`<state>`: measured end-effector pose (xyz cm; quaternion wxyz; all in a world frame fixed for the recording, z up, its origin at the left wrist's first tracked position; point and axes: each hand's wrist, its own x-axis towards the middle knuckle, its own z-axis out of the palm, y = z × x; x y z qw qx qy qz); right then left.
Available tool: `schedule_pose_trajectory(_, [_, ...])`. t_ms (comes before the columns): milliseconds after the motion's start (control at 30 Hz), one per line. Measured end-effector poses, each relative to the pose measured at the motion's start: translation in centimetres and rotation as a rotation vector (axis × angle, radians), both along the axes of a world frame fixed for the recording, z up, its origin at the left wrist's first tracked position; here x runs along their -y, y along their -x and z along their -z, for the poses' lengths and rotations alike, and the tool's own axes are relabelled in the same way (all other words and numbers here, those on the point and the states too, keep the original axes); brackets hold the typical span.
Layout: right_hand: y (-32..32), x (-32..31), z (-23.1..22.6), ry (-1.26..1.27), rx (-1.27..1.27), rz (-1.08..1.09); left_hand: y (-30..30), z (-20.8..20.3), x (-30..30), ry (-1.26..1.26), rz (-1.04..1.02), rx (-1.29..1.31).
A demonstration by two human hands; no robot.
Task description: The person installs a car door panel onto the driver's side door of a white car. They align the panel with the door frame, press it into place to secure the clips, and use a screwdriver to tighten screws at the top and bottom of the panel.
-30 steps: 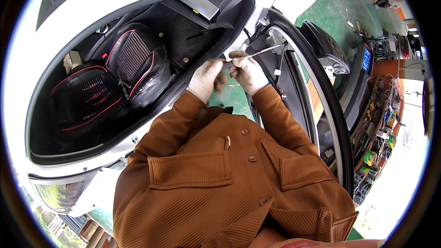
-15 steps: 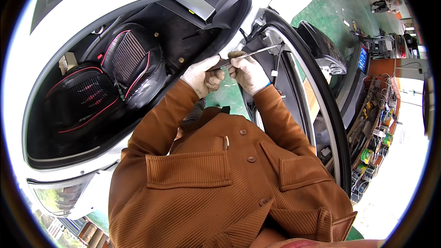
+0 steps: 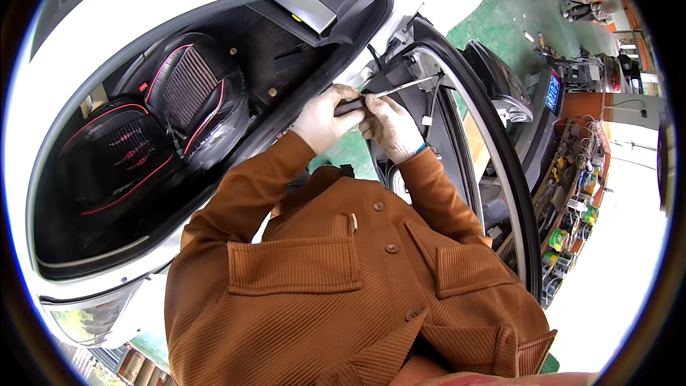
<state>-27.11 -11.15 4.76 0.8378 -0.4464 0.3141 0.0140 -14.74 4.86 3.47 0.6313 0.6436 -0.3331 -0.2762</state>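
Note:
In a white work glove, my left hand (image 3: pixel 323 118) is closed round the dark handle of a long screwdriver (image 3: pixel 349 107). Its thin metal shaft points right, and the far end lies in front of the inner side of the open car door (image 3: pixel 449 75); I cannot tell whether it touches. My gloved right hand (image 3: pixel 394 129) is closed at the front of the handle, where the shaft begins, with the fingers curled in. Both hands are between the door and the car's door opening, in front of my brown jacket.
Left of me lies the white car's cabin with a black, red-piped seat (image 3: pixel 189 93). Behind the door stand a dark bumper (image 3: pixel 532 146) and a cluttered shelf (image 3: pixel 572 207). A person (image 3: pixel 593 11) is far off on the green floor (image 3: pixel 493 21).
My left hand has changed its hold and now wraps the handle more fully. The right hand's fingers have slid from over the shaft to just below it. The view has shifted slightly.

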Motion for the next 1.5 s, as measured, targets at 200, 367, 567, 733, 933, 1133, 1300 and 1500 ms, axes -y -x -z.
schedule_pose_trajectory(200, [1.1, 0.9, -2.6, 0.244, -0.195, 0.022, -1.8, -0.3, 0.0, -0.035, 0.470, -1.303])
schedule_pose_trajectory(367, [5.5, 1.7, -8.0, 0.656, -0.168, 0.048, -1.6, -2.9, 0.7, -0.165, 0.326, -1.072])
schedule_pose_trajectory(567, [11.0, 7.2, -3.2, 1.091, -0.444, 0.216, -1.0, 0.8, 1.1, -0.141, 0.180, 0.068])
schedule_pose_trajectory(733, [10.0, 6.0, -2.7, 1.508, -0.534, 0.030, -2.7, -0.6, 1.5, -0.055, 0.398, -1.274])
schedule_pose_trajectory(933, [9.2, 5.7, -3.4, 1.442, -0.538, 0.073, -1.7, 0.4, 1.5, -0.029, 0.422, -1.374])
schedule_pose_trajectory(1133, [8.8, 5.4, -2.6, 1.653, -0.534, 0.044, -0.5, 0.5, 2.0, -0.112, 0.061, 0.361])
schedule_pose_trajectory(1300, [9.2, 5.8, -3.1, 1.568, -0.460, 0.031, -1.7, -1.2, 1.9, -0.182, 0.076, 0.422])
schedule_pose_trajectory(1500, [3.9, 1.4, -7.4, 1.776, 0.099, -0.006, -0.6, -1.2, 1.6, -0.100, 0.100, -1.018])
